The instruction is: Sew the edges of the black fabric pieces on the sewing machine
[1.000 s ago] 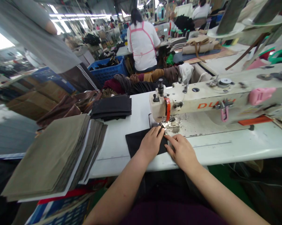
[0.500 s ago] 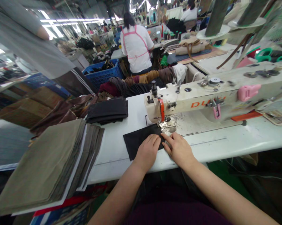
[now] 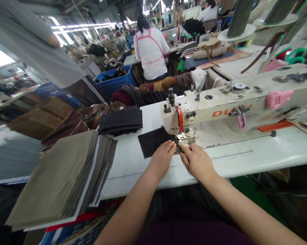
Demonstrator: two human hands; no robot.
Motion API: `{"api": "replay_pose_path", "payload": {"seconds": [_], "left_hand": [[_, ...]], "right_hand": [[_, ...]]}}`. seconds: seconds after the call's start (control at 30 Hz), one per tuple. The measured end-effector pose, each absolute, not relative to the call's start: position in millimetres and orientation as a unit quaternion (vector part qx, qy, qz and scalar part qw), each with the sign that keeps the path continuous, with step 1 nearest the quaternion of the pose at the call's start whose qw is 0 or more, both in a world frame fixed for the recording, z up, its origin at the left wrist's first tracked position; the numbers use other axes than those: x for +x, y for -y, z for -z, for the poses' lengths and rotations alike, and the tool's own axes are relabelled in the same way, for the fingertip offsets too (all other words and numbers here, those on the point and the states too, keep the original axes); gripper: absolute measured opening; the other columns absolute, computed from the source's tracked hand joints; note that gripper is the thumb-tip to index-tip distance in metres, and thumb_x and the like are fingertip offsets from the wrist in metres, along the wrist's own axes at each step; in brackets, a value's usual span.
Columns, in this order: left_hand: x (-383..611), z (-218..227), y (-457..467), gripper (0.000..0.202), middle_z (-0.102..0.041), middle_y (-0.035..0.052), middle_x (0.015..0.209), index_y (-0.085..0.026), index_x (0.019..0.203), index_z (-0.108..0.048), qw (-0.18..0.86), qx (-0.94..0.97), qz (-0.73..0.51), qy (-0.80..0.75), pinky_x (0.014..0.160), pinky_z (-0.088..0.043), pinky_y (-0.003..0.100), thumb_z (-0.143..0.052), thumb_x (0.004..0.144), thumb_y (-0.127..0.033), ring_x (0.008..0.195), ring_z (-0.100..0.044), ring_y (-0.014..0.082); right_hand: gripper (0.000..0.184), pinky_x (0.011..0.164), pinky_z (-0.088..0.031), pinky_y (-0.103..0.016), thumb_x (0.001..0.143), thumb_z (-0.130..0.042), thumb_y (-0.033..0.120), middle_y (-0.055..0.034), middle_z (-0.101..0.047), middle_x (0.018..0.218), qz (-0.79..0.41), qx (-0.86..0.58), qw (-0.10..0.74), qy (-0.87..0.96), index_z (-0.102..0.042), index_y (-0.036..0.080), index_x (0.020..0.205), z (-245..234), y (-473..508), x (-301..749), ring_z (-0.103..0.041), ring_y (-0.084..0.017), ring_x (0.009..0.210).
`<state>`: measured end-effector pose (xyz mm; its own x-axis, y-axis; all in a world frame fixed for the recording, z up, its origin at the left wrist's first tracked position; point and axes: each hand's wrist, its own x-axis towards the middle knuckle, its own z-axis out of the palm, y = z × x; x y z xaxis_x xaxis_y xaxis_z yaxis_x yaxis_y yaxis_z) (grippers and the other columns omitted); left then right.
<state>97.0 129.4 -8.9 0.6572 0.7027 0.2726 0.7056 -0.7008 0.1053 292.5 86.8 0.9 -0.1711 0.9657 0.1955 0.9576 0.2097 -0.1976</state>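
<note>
A black rectangular fabric piece (image 3: 153, 141) lies flat on the white table, its right edge under the presser foot (image 3: 183, 135) of a sewing machine (image 3: 206, 112). Resting on the near part of that piece is my left hand (image 3: 163, 156), fingers laid flat and close together. On the near right corner my right hand (image 3: 196, 160) touches the fabric with its fingertips, index finger stretched out and thumb apart. The fingertips of both hands nearly meet just in front of the presser foot. The needle point is too small to make out.
Folded black pieces (image 3: 121, 120) lie stacked behind on the left. A thick stack of olive-grey fabric (image 3: 56, 173) overhangs the table's left edge. Beyond are heaped cloths (image 3: 166, 85), a blue crate (image 3: 114, 81), a seated person (image 3: 152, 51) and a standing person (image 3: 41, 51).
The black fabric has slid away from me past the presser foot, and both hands have moved forward with it. The whole view has shifted slightly.
</note>
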Motion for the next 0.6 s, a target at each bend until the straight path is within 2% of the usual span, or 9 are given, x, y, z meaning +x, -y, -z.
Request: {"api": "replay_pose_path", "payload": {"seconds": [0.23, 0.43, 0.6], "left_hand": [[98.3, 10.1, -161.4, 0.049, -0.056, 0.0153, 0.146, -0.012, 0.139, -0.053, -0.035, -0.904, 0.159, 0.395, 0.118, -0.042, 0.047, -0.047, 0.091, -0.001, 0.142, -0.046, 0.0246], [99.1, 6.0, -173.3, 0.048, -0.058, 0.0181, 0.142, -0.011, 0.135, -0.057, -0.067, -0.899, 0.171, 0.398, 0.116, -0.043, 0.052, -0.056, 0.088, -0.004, 0.138, -0.051, 0.0271], [99.2, -2.3, -190.2, 0.035, -0.069, 0.0106, 0.125, -0.016, 0.116, -0.070, -0.119, -0.872, 0.203, 0.430, 0.109, -0.049, 0.039, -0.050, 0.091, -0.003, 0.121, -0.062, 0.0212]], "right_hand": [[0.042, 0.080, -0.039, -0.032, 0.102, -0.044, 0.039, -0.0074, -0.057, 0.095, -0.010, -0.626, 0.154, 0.765, -0.056, 0.027, 0.141, -0.6, -85.5, 292.2, -0.053, -0.022, 0.091], [0.041, 0.080, -0.040, -0.031, 0.102, -0.045, 0.036, -0.0074, -0.057, 0.094, -0.013, -0.622, 0.169, 0.764, -0.058, 0.025, 0.139, 3.0, -85.3, 292.9, -0.053, -0.022, 0.090], [0.041, 0.081, -0.041, -0.031, 0.101, -0.046, 0.035, -0.0073, -0.058, 0.093, -0.015, -0.618, 0.175, 0.767, -0.058, 0.024, 0.139, 0.5, -85.7, 293.0, -0.055, -0.022, 0.091]]}}
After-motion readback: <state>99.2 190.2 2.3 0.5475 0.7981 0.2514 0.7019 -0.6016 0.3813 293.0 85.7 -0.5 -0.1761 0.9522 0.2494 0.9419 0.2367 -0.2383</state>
